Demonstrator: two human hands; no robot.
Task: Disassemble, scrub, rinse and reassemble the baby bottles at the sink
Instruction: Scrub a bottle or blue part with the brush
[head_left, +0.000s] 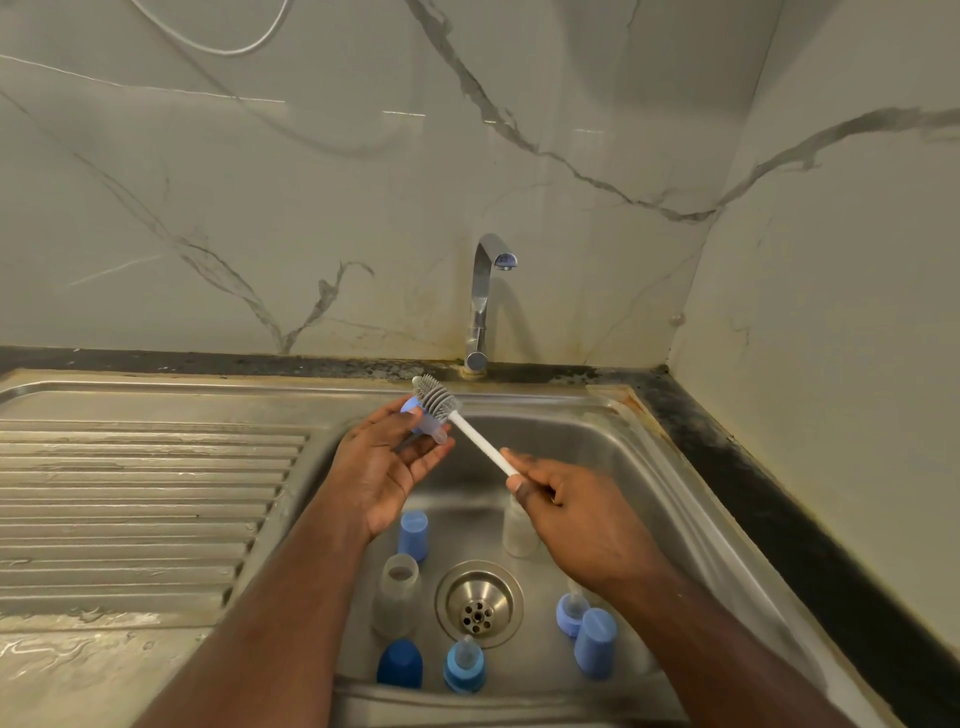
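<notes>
We grip the nipple collar (423, 422) in our left hand (387, 467) and pinch the brush (457, 415) handle in our right hand (566, 519), both above the drain (478, 603). Around the drain stand bottles (396, 592), caps (413, 535) and collars; the sink (675, 467) wall rises right of it.

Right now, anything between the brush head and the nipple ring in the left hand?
Nothing visible. The grey brush head already lies against the blue nipple ring held in the left hand; the right hand grips the white handle.
</notes>
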